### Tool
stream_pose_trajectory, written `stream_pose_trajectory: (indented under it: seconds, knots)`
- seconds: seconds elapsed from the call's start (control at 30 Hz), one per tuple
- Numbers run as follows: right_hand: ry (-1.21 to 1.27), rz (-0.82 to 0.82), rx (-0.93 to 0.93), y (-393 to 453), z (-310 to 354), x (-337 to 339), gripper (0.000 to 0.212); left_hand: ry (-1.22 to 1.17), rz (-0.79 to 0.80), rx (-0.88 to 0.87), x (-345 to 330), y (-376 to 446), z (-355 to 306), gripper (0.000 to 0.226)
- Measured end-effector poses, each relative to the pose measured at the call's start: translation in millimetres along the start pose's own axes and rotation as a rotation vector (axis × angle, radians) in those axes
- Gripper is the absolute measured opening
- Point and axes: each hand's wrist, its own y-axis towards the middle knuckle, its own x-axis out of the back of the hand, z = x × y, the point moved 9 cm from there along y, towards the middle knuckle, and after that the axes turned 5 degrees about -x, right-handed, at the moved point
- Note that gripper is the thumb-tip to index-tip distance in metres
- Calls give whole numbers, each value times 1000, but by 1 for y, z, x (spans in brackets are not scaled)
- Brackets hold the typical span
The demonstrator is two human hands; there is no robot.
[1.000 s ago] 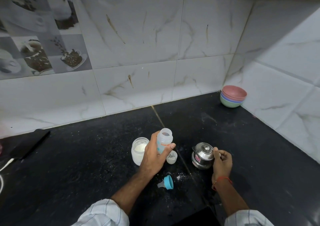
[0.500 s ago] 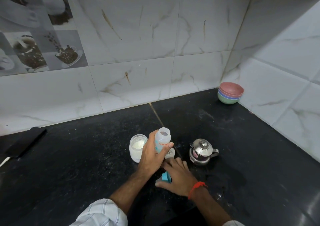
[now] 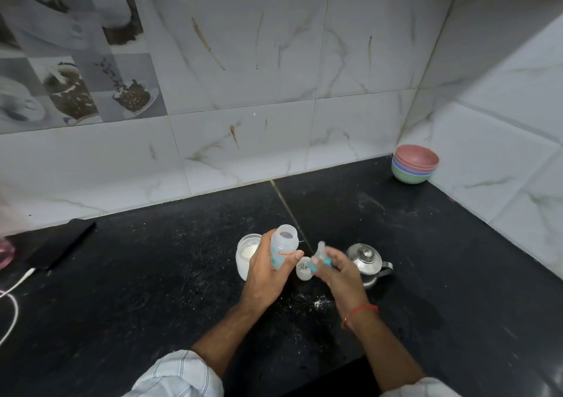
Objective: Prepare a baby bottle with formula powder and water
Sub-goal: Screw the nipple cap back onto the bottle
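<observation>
- Left hand [image 3: 268, 270] is wrapped round the small translucent plastic baby bottle [image 3: 284, 246], mouth open, held upright just above the black speckled counter [image 3: 457, 259]. If it tips, whatever is inside goes over the counter.
- Right hand [image 3: 336, 270] pinches the teal screw ring with its clear teat [image 3: 320, 259], at three o'clock of the bottle and not yet on it. The ring is blurred, so its tilt is unclear; cross-threading is the risk.
- The clear lidless jar of white powder [image 3: 247, 255] stands at nine o'clock, touching the knuckles. A nudge could knock it.
- The small steel lidded kettle [image 3: 367, 262] sits behind the right hand; an elbow swing might catch it.
</observation>
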Motion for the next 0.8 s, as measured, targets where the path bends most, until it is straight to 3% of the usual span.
stream_pose_trajectory:
  seconds: [0.07,0.13,0.2,0.4,0.63,0.8]
  knots:
    - [303,-4,-6,2,26,1,26,-10,22,19,-3,-1,2,48]
    - [409,11,83,-1,59,-1,35,-23,50,32,-8,-1,2,56]
    - [331,57,179,-8,82,-8,46,-31,68,29,-13,-1,-1,62]
    - [12,164,321,-22,86,-40,37,-102,109,10,-26,3,-11,61]
    - [-70,276,287,-25,80,-44,44,-104,110,-14,-22,-1,-11,53]
    - [-109,271,275,-25,84,-40,44,-84,95,-64,-19,-1,-19,55]
